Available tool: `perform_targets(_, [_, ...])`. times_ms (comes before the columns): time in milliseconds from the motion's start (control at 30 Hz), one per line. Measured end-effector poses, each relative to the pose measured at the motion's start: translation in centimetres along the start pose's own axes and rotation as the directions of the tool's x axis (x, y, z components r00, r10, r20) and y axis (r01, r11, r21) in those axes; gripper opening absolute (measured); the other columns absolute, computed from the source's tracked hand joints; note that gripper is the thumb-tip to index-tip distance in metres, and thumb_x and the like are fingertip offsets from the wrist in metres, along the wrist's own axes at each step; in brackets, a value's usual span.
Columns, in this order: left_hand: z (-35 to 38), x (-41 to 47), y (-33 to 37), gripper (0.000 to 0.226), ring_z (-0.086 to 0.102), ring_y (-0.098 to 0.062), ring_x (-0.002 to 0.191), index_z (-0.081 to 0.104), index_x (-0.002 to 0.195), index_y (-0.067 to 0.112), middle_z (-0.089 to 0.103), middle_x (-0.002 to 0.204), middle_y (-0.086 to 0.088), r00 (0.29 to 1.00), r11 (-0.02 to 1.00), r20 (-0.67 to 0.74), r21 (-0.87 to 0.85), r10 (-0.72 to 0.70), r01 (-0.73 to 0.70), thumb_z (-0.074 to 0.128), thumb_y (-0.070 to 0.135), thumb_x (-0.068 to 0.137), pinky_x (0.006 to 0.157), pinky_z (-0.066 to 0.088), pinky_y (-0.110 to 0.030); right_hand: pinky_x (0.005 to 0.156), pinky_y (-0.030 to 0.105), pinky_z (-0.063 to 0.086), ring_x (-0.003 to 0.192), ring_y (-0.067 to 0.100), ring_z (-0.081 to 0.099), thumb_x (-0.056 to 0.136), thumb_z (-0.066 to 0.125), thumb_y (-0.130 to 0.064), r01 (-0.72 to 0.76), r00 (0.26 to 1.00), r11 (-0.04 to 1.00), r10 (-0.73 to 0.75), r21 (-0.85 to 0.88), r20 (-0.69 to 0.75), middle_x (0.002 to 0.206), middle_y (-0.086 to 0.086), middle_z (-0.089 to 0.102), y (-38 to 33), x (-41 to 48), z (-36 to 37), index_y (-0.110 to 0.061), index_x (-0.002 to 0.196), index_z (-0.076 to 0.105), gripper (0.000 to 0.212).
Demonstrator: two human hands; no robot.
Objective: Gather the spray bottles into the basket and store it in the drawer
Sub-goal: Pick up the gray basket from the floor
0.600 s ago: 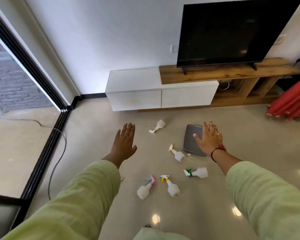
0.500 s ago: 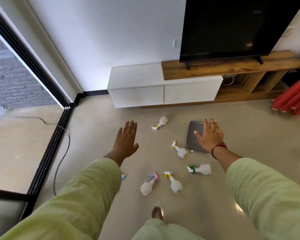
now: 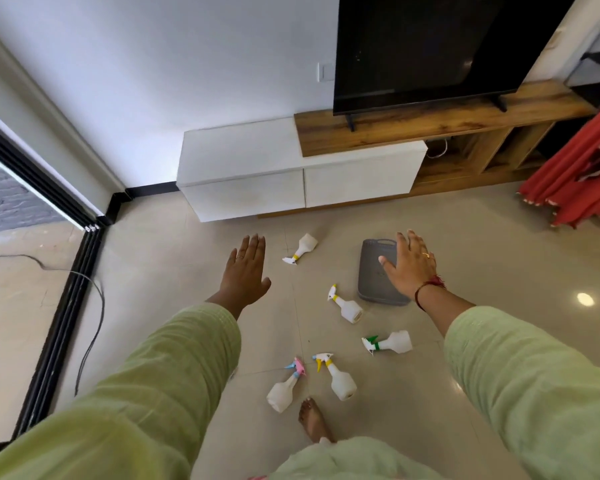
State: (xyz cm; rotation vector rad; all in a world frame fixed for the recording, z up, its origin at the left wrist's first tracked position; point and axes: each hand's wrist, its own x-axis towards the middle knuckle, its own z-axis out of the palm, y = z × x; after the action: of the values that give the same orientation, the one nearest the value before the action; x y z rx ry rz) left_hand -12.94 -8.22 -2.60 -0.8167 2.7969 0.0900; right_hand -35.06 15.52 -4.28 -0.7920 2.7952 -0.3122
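Both hands are held out flat with spread fingers, no grip on anything: left hand [image 3: 245,271] over bare floor [image 3: 174,271], right hand [image 3: 407,266] above the grey basket [image 3: 373,271]. Five spray bottles [image 3: 345,306] lie scattered on the floor below and between them

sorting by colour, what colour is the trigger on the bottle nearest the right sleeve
Green, on the spray bottle; head view.

bare floor [image 3: 174,292] left, bottles [image 3: 347,308] crowding basket [image 3: 373,271]

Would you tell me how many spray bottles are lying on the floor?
5: one nearest the white cabinet, one beside the basket, one green-nozzled, two by the foot. The sleeves may hide others.
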Motion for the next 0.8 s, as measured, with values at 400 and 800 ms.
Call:
perform_targets(400, [2.1, 9.3, 5.5, 0.085, -0.007, -0.027, 0.149, -0.005, 0.15, 0.007, -0.004, 0.161, -0.01, 0.992, 0.986, 0.086, -0.149, 0.09, -0.076, 0.048, 0.036, 0.092, 0.121, 0.007, -0.041, 0.115, 0.052, 0.023, 0.146, 0.032, 0.015, 0.093, 0.047, -0.044, -0.077, 0.996, 0.997, 0.076, 0.027, 0.046, 0.157, 0.017, 0.017, 2.7, 7.1, 2.7, -0.011, 0.148, 0.022, 0.069])
perform_targets(800, [6.2, 15.8, 11.4, 0.089, -0.006, -0.027, 0.149, -0.002, 0.15, 0.005, 0.001, 0.161, -0.011, 0.967, 0.945, 0.226, -0.272, -0.12, 0.181, 0.053, 0.038, 0.09, 0.122, 0.008, -0.041, 0.116, 0.051, 0.022, 0.147, 0.03, 0.014, 0.093, 0.045, -0.046, -0.056, 0.978, 0.998, 0.05, 0.024, 0.202, 0.159, 0.014, 0.013, 8.6, 15.9, 6.1, -0.014, 0.15, 0.018, 0.071])
